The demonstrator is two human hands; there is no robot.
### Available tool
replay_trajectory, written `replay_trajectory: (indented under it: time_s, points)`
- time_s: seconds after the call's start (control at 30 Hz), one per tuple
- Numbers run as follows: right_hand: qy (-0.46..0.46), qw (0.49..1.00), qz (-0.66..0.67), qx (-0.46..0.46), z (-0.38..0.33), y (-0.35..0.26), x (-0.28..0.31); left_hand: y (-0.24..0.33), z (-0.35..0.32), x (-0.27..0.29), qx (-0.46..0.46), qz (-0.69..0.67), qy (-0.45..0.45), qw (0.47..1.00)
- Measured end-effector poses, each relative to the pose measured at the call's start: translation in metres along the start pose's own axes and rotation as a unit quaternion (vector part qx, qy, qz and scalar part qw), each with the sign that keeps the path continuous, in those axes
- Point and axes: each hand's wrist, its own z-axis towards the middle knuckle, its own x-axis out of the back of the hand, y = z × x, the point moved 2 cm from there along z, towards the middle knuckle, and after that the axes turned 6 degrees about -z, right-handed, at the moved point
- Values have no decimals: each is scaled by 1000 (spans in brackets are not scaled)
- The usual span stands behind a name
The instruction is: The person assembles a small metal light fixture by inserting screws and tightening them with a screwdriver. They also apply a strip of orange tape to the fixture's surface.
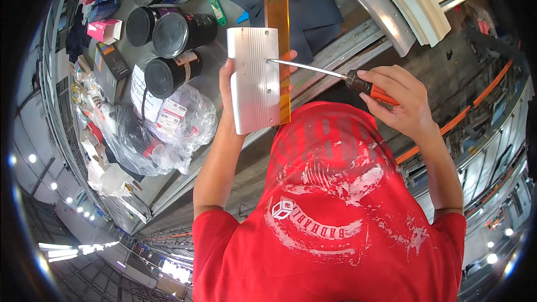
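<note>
My left hand (226, 81) grips a squeegee's silver ribbed aluminium holder (249, 86), thumb at its left edge and fingertips showing past the right edge. A long translucent amber blade strip (277, 8) runs along the holder's right side and reaches well beyond its far end. Several small screws sit in a row down the holder. In my right hand (400, 95) is a screwdriver (358, 82) with an orange and black handle. Its shaft points left, and its tip meets the holder at one of the screws. Whether the tip sits in the screw head is too small to tell.
Black lidded tubs (176, 33) crowd the table at the far left, near a green utility knife (215, 7). Clear plastic wrapping (184, 128) lies closer. Dark sheets (319, 14) rest behind the squeegee, and a curved metal frame (386, 14) stands at the far right.
</note>
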Motion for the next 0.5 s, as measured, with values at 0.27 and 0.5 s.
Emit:
replay_trajectory:
  time_s: [0.27, 0.5]
  points:
    - [-53, 995, -62, 61, 12, -6, 13, -1, 1, -3, -12, -14, 3, 1000]
    - [-106, 992, -53, 41, 28, -4, 24, 1, 4, -1, -4, -50, -20, 999]
